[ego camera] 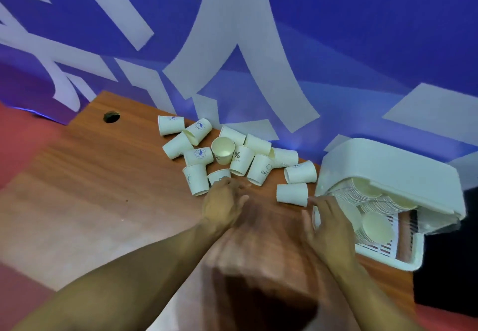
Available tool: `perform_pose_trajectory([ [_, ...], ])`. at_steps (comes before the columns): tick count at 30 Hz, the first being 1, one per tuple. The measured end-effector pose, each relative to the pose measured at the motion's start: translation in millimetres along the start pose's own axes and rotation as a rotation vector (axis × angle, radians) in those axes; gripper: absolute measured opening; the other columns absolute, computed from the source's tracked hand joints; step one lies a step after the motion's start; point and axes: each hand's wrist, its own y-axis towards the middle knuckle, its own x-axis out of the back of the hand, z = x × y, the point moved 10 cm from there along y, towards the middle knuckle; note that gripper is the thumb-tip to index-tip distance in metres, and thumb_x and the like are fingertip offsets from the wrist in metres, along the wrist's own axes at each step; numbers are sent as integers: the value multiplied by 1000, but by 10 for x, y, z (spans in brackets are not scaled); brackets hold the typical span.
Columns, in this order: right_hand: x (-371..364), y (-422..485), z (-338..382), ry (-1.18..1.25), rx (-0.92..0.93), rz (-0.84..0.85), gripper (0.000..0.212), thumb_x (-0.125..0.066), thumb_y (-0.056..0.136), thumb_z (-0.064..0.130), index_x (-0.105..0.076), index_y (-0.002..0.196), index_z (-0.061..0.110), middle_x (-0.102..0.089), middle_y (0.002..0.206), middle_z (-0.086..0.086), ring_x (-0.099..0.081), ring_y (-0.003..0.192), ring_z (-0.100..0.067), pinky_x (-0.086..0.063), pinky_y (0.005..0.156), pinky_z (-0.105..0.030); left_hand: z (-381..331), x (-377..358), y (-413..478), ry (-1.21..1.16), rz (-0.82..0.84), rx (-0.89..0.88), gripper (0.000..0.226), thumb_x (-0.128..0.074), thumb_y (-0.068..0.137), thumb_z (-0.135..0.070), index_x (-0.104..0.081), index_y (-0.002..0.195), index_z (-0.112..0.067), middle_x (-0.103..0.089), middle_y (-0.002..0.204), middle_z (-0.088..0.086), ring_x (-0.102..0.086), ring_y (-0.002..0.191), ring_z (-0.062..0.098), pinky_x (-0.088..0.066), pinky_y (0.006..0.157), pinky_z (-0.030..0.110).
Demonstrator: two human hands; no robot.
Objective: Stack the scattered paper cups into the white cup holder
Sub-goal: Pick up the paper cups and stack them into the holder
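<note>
Several white paper cups (239, 158) lie scattered on the wooden table (103, 188), most on their sides, one with its mouth facing me. The white cup holder (388, 165) stands at the right, its lid raised over rows of stacked cups (376, 223). My left hand (225, 202) reaches into the near edge of the pile, its blurred fingers against a small cup (218, 175) without a clear grip. My right hand (329, 220) is spread open beside the holder's left wall, its fingertips close to the rim of a cup on its side (292, 193).
A blue wall with large white lettering (232, 33) rises right behind the table. There is a round cable hole (111, 117) in the table's far left corner. Red floor (18, 139) shows at the left, and something dark (445, 248) sits right of the holder.
</note>
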Motion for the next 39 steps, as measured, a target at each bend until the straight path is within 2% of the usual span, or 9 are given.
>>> perform_pose_trajectory([
  [4, -501, 187, 532, -1, 91, 165, 27, -60, 85, 27, -63, 109, 14, -60, 105, 0, -63, 86, -19, -51, 59, -29, 468, 205, 12, -50, -26, 119, 32, -60, 90, -40, -64, 119, -28, -55, 127, -5, -54, 114, 18, -45, 89, 32],
  [8, -1031, 369, 888, -8, 121, 377, 33, -64, 87, 31, -59, 118, 20, -55, 117, 2, -61, 94, -18, -54, 65, -34, 928, 427, 93, -70, -40, 227, 30, -57, 92, -39, -62, 120, -29, -52, 127, -8, -60, 103, 18, -41, 73, 27],
  [11, -1344, 514, 1152, -26, 160, 476, 38, -66, 84, 29, -56, 119, 19, -53, 118, 1, -61, 94, -23, -50, 69, -35, 1189, 585, 200, -37, -60, 279, 32, -56, 92, -38, -58, 123, -29, -47, 133, -9, -60, 104, 21, -44, 76, 31],
  [17, -1916, 692, 1397, -50, 126, 666, 62, -63, 87, 32, -35, 141, 21, -36, 143, 6, -55, 111, -20, -49, 78, -34, 1580, 616, 443, -56, -77, 342, 44, -60, 90, -39, -49, 131, -27, -37, 140, -7, -61, 100, 27, -46, 75, 34],
  [21, -2185, 709, 1437, -47, 61, 752, 80, -67, 86, 25, -20, 150, 23, -23, 156, 8, -50, 125, -20, -51, 90, -39, 1703, 490, 522, -74, -53, 351, 44, -61, 90, -39, -46, 129, -25, -47, 131, -3, -60, 99, 27, -43, 74, 34],
  [26, -2364, 688, 1408, -91, 35, 786, 75, -70, 85, 25, -26, 146, 24, -33, 144, 5, -56, 114, -19, -52, 81, -38, 1789, 322, 546, -133, 0, 357, 42, -65, 88, -42, -50, 122, -25, -56, 114, -4, -60, 96, 24, -44, 76, 33],
  [30, -2340, 676, 1341, -89, -27, 764, 55, -65, 89, 26, -38, 137, 23, -41, 128, 0, -59, 103, -22, -51, 79, -38, 1781, 199, 523, -186, 88, 316, 21, -68, 86, -36, -56, 103, -29, -60, 95, -11, -59, 88, 18, -41, 70, 29],
  [34, -2157, 559, 1278, -103, -60, 730, 35, -52, 96, 20, -48, 131, 19, -52, 127, -1, -59, 105, -22, -46, 82, -31, 1736, 157, 393, -216, 149, 328, 10, -64, 90, -32, -65, 99, -30, -70, 94, -12, -65, 90, 14, -48, 74, 27],
  [39, -1687, 370, 1188, -55, -132, 626, 38, -55, 93, 14, -56, 131, 20, -59, 130, -3, -62, 109, -20, -49, 90, -32, 1431, 256, 161, -168, 132, 291, 13, -64, 90, -37, -69, 96, -27, -72, 98, -9, -65, 93, 15, -45, 73, 25],
])
